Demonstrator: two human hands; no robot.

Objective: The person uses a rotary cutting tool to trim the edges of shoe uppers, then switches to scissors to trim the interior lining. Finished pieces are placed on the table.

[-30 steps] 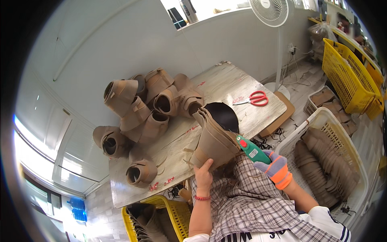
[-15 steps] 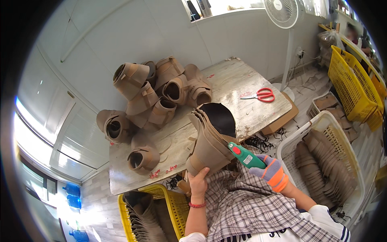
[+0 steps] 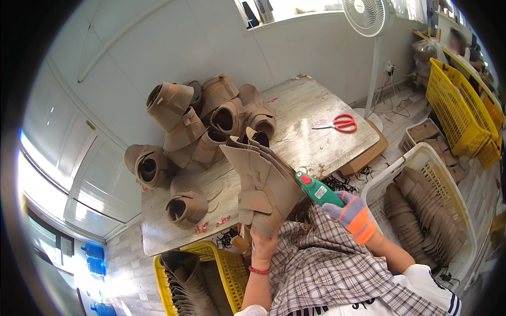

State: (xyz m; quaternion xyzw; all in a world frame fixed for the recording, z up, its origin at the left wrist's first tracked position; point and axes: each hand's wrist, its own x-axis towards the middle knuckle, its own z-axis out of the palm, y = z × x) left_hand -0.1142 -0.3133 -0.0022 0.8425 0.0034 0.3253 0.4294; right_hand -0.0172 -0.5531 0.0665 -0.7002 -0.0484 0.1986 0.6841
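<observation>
Surface: a pale, worn rectangular wooden surface [image 3: 311, 121] is standing against the white wall, carrying the loose work.
Boot pile: a heap of tan suede boot uppers [image 3: 211, 118] is lying on the surface's far left part, openings facing every way, apparently set aside there within arm's reach.
White basket: a white plastic lattice basket [image 3: 421, 158] is sitting on the floor to the right, holding rows of flat brown cut pieces [image 3: 427, 216] stacked on edge.
Yellow crate: a yellow plastic crate [image 3: 163, 274] below the surface's near edge is holding more dark brown boot parts, packed upright.
Far crates: yellow lattice crates [image 3: 453, 105] are standing at the right; their contents cannot be made out.
Held boot: a tan suede boot upper with a strap tab [image 3: 263, 184] is being held tilted over the surface's near edge, sole end down, probably to turn its side toward the tool.
Left hand: the left hand [image 3: 263, 239] is gripping the boot's lower end, fingers closed round it.
Right hand: the right hand [image 3: 350, 213], in a grey-and-orange knit glove, is closed around a green handheld tool with a red button [image 3: 316, 188], its tip touching the boot.
Scissors: red-handled scissors [image 3: 337, 124] are lying on the surface's right part, well apart.
</observation>
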